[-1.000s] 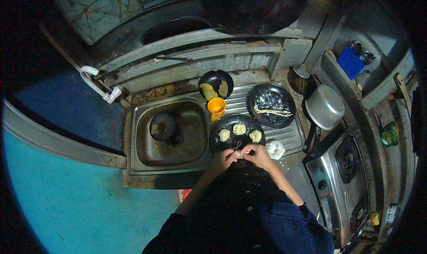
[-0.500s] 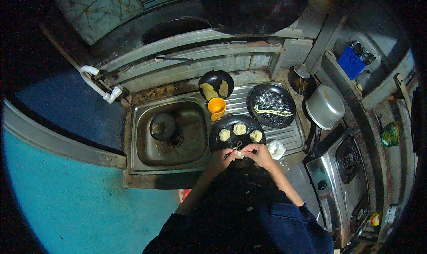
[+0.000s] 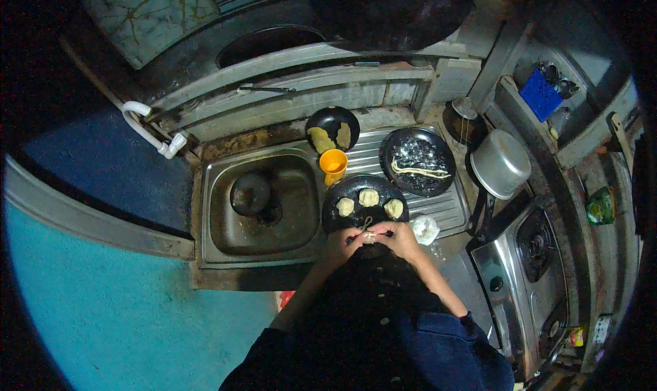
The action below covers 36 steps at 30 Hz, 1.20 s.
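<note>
At the near edge of a dark round plate [image 3: 356, 186], my left hand [image 3: 343, 243] and my right hand [image 3: 400, 240] meet with closed fingertips. A small pale piece of dough [image 3: 370, 236] is pinched between them, partly hidden by the fingers. A thin loop, maybe a dough strand [image 3: 367, 222], shows just beyond the fingertips. Three shaped dough pieces [image 3: 368, 198] sit in an arc on that plate. Behind it to the right, a floured dark plate [image 3: 397, 148] carries long dough strips [image 3: 417, 172].
An orange mug [image 3: 333, 163] stands behind the plate, by a dark pan [image 3: 333, 116] holding flat brownish pieces. A steel sink [image 3: 287, 237] lies left. A white plastic bag [image 3: 424, 231] is beside my right hand. Further right are a metal pot [image 3: 503, 164] and a gas stove [image 3: 496, 281].
My fingers have shifted slightly on the dough, and a pale bit of it now shows between the fingertips. Everything else looks the same.
</note>
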Each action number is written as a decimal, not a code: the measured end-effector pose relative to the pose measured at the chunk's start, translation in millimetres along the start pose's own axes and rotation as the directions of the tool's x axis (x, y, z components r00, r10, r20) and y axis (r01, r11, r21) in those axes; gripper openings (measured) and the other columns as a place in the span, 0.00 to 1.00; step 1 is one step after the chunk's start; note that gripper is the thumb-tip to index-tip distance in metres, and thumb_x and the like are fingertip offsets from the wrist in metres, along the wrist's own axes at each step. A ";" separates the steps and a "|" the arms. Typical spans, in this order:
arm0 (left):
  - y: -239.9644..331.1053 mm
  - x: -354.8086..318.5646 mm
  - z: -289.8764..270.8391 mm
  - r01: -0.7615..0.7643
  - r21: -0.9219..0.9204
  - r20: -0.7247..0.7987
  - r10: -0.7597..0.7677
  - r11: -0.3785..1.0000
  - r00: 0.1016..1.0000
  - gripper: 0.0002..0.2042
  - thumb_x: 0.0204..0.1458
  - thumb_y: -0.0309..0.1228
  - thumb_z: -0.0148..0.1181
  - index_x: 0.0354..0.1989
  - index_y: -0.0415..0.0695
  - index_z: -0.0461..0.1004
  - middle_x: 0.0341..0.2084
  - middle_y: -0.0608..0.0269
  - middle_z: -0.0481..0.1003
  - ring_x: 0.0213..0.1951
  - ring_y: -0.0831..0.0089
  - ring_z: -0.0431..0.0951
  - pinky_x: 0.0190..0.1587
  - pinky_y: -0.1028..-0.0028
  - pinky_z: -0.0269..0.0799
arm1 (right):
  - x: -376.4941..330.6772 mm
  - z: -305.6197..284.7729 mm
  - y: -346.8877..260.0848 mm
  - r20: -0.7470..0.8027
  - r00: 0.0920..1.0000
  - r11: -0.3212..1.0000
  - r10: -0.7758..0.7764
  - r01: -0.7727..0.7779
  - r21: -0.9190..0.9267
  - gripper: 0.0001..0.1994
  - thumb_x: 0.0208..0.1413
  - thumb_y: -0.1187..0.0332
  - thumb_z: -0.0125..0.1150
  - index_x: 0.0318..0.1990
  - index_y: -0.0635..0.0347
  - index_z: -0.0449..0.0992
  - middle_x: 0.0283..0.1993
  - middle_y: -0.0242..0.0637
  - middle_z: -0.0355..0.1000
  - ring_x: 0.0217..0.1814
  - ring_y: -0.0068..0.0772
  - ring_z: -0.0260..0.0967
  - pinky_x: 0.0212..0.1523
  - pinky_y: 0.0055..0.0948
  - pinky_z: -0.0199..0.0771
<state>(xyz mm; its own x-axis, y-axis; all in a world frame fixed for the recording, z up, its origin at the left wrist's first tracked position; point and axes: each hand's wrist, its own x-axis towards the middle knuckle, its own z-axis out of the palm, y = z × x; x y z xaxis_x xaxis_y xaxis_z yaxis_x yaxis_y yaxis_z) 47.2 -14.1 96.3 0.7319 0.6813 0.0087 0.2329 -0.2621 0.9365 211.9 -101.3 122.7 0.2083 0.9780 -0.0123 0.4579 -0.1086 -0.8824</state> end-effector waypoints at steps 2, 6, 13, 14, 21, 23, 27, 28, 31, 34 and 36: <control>4.5 0.1 -3.8 0.143 0.012 0.076 -0.144 0.990 0.987 0.11 0.50 0.36 0.53 0.28 0.42 0.75 0.21 0.60 0.75 0.25 0.73 0.76 0.31 0.75 0.69 | 0.2 0.2 -1.3 -0.035 0.999 1.000 -0.009 0.009 -0.003 0.13 0.39 0.70 0.66 0.36 0.55 0.77 0.32 0.36 0.75 0.34 0.31 0.73 0.37 0.27 0.70; -9.3 0.1 -2.1 0.101 0.030 0.097 -0.104 0.994 0.990 0.14 0.53 0.38 0.49 0.27 0.42 0.75 0.18 0.61 0.74 0.23 0.72 0.75 0.28 0.74 0.68 | 1.7 -1.4 -13.7 -0.101 0.994 0.996 -0.046 0.039 -0.076 0.13 0.34 0.68 0.69 0.32 0.56 0.76 0.26 0.34 0.74 0.31 0.32 0.72 0.40 0.30 0.66; -2.4 -1.6 -1.7 0.103 0.016 0.065 -0.104 0.995 0.993 0.15 0.54 0.38 0.47 0.27 0.41 0.75 0.17 0.61 0.74 0.22 0.72 0.74 0.28 0.74 0.67 | 1.5 -4.9 -6.3 -0.012 0.995 0.969 -0.096 0.090 -0.228 0.12 0.36 0.63 0.67 0.31 0.52 0.77 0.26 0.32 0.74 0.30 0.34 0.71 0.44 0.33 0.62; -4.0 -1.3 -1.6 0.104 -0.001 0.065 -0.104 0.995 0.992 0.15 0.54 0.38 0.47 0.27 0.41 0.75 0.17 0.61 0.74 0.23 0.72 0.74 0.28 0.74 0.67 | 1.3 -4.5 -0.4 -0.005 0.992 0.963 -0.129 0.124 -0.239 0.11 0.37 0.63 0.66 0.32 0.52 0.77 0.28 0.32 0.74 0.30 0.35 0.71 0.44 0.33 0.63; -4.0 -1.1 -4.3 0.087 0.015 0.075 -0.088 0.996 0.993 0.15 0.54 0.39 0.46 0.28 0.41 0.75 0.18 0.60 0.74 0.23 0.72 0.74 0.29 0.74 0.67 | 1.4 4.2 16.2 0.012 0.995 0.970 -0.099 0.099 -0.222 0.10 0.43 0.67 0.61 0.37 0.50 0.77 0.29 0.35 0.75 0.32 0.42 0.71 0.41 0.34 0.67; -3.0 -0.9 -5.3 0.080 0.030 0.087 -0.083 0.996 0.993 0.15 0.54 0.39 0.47 0.28 0.41 0.75 0.18 0.60 0.74 0.23 0.71 0.74 0.28 0.74 0.67 | 1.1 5.2 14.8 0.000 0.991 0.969 -0.133 0.130 -0.212 0.12 0.42 0.70 0.62 0.39 0.53 0.77 0.31 0.37 0.75 0.32 0.38 0.72 0.38 0.30 0.69; -15.0 0.7 -1.4 0.079 0.036 0.075 -0.082 0.996 0.994 0.14 0.53 0.39 0.49 0.28 0.41 0.75 0.17 0.60 0.74 0.22 0.71 0.75 0.28 0.73 0.67 | 0.1 -2.1 -2.1 0.018 0.998 0.992 -0.063 0.065 -0.110 0.14 0.39 0.74 0.64 0.38 0.56 0.76 0.31 0.38 0.75 0.31 0.35 0.73 0.34 0.27 0.70; -10.8 -0.8 -2.5 0.092 0.036 0.074 -0.094 0.995 0.993 0.13 0.53 0.39 0.50 0.28 0.41 0.75 0.17 0.59 0.74 0.22 0.71 0.75 0.27 0.73 0.67 | 0.7 -2.6 -2.4 0.017 0.999 0.990 -0.048 0.050 -0.131 0.14 0.38 0.72 0.65 0.37 0.56 0.76 0.31 0.38 0.74 0.31 0.36 0.73 0.35 0.29 0.70; 9.0 -1.7 -6.3 0.123 0.043 0.077 -0.126 0.991 0.989 0.12 0.51 0.38 0.52 0.29 0.40 0.75 0.19 0.58 0.75 0.24 0.71 0.75 0.29 0.73 0.68 | 1.0 -5.2 -5.1 -0.002 1.000 0.982 -0.031 0.030 -0.188 0.12 0.36 0.68 0.67 0.32 0.57 0.76 0.30 0.38 0.74 0.31 0.37 0.72 0.36 0.32 0.69; 4.3 -2.5 -2.9 0.045 0.018 0.028 -0.046 0.999 0.999 0.11 0.49 0.36 0.55 0.31 0.39 0.74 0.23 0.57 0.75 0.28 0.71 0.76 0.33 0.73 0.70 | 0.9 -7.6 -12.6 -0.011 0.999 0.977 -0.052 0.049 -0.207 0.13 0.34 0.67 0.68 0.31 0.57 0.76 0.30 0.37 0.74 0.31 0.36 0.72 0.35 0.31 0.69; -1.5 -1.4 -0.8 -0.014 -0.009 0.009 0.014 1.000 1.000 0.10 0.48 0.34 0.57 0.32 0.39 0.74 0.26 0.57 0.76 0.31 0.71 0.76 0.36 0.73 0.70 | 0.4 -9.2 -13.7 0.014 0.999 0.982 -0.042 0.044 -0.182 0.13 0.35 0.66 0.68 0.32 0.57 0.76 0.30 0.37 0.75 0.31 0.37 0.73 0.36 0.32 0.69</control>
<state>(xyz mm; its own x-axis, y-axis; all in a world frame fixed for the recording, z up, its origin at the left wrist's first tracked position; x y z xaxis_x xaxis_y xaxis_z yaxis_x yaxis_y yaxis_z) 45.3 -14.1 95.1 0.7410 0.6713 0.0182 0.2172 -0.2652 0.9394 213.7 -101.0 139.1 0.1763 0.9842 0.0181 0.6163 -0.0960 -0.7817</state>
